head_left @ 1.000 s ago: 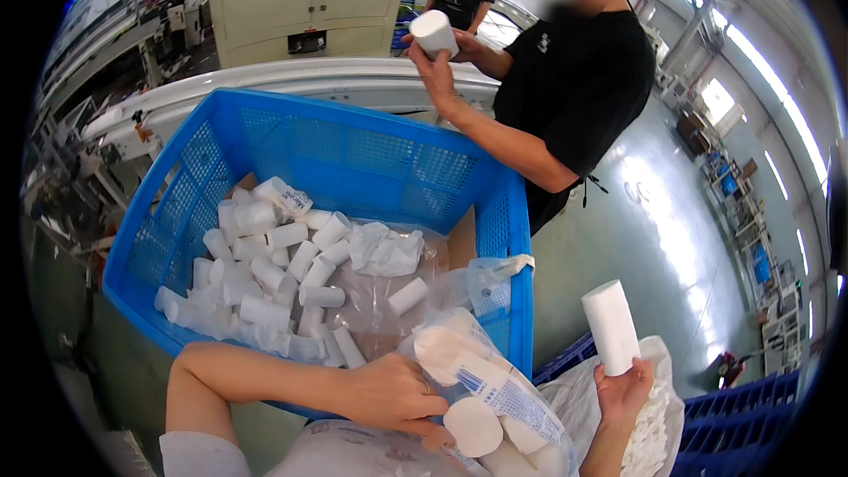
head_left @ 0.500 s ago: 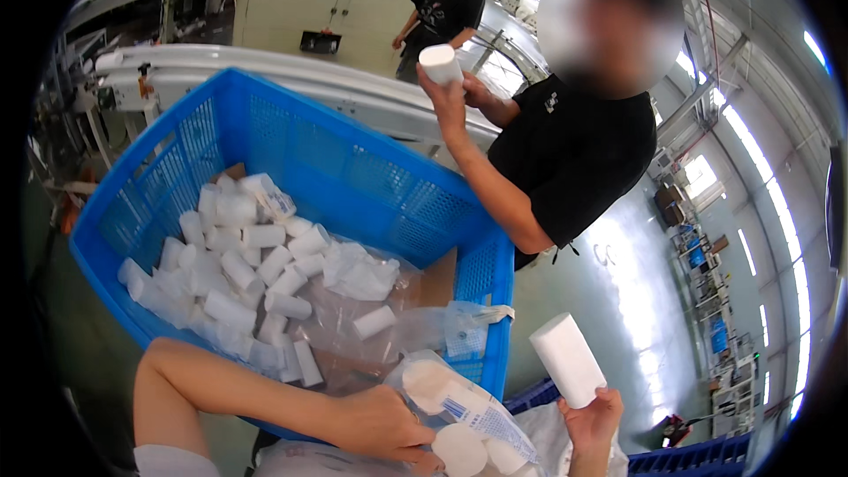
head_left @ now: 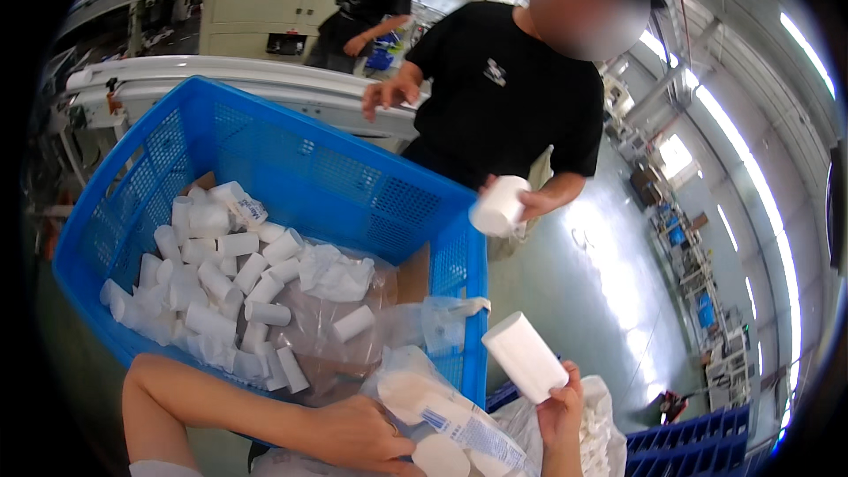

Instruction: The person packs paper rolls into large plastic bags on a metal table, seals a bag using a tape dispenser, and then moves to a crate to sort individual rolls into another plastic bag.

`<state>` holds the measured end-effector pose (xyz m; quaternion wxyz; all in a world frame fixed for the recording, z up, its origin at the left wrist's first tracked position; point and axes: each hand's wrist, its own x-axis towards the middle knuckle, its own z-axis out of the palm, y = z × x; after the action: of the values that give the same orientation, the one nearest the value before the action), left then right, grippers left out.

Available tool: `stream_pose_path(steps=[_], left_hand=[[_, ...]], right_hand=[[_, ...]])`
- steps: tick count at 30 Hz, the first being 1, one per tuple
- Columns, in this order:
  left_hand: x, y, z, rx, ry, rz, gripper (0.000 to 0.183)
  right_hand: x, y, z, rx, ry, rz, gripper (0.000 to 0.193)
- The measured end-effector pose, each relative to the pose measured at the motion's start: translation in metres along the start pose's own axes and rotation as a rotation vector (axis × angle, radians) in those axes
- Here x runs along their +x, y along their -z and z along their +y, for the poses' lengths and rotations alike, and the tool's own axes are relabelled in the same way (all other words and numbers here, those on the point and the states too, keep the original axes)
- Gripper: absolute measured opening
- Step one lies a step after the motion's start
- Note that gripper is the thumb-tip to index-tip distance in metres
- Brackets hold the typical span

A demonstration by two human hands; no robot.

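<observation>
**Two hands, one roll up, one pack below**

At the bottom right of the frame, the right hand [head_left: 560,412] grips one white roll [head_left: 525,357] by its lower end, the roll tilted up and to the left above the fingers. At bottom centre, the left hand [head_left: 362,435] lies curled on a clear plastic pack [head_left: 450,420], fingers pressed to its wrapper; at least three round roll ends show through it. Whether the hand truly clasps the pack or only rests on it cannot be told.

One blue crate [head_left: 265,159] fills the left half of the frame. Loose white rolls [head_left: 212,278] lie heaped in its left part, too many and too overlapped to count exactly, well over twenty, beside crumpled clear bags [head_left: 340,278].

Two other people stand at the top. The nearer one, in a black shirt, holds one white roll [head_left: 500,206] in one hand just past the crate's right corner; the other hand [head_left: 386,95] is raised and free. More blue crates [head_left: 698,442] sit stacked at lower right.
</observation>
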<state>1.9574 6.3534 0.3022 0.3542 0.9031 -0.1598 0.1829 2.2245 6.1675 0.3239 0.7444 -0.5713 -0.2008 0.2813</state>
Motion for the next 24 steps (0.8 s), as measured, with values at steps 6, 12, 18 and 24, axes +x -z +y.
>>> stream_pose_path(steps=[6, 12, 18, 24], left_hand=[[0.002, 0.009, 0.006, 0.087, 0.009, -0.012, 0.041], [0.021, 0.012, -0.006, 0.002, 0.022, -0.081, 0.036], [0.021, 0.02, -0.008, -0.067, 0.322, -0.031, 0.032], [0.053, 0.029, -0.02, -0.298, 0.612, -0.055, 0.021]], right_hand=[[0.005, 0.077, -0.024, -0.327, 0.278, 0.247, 0.047], [-0.024, 0.169, -0.064, -1.814, 0.684, 0.784, 0.062], [-0.074, -0.005, -0.09, -0.946, -0.138, -0.851, 0.101], [-0.046, -0.02, -0.083, -1.089, -0.398, -0.814, 0.103]])
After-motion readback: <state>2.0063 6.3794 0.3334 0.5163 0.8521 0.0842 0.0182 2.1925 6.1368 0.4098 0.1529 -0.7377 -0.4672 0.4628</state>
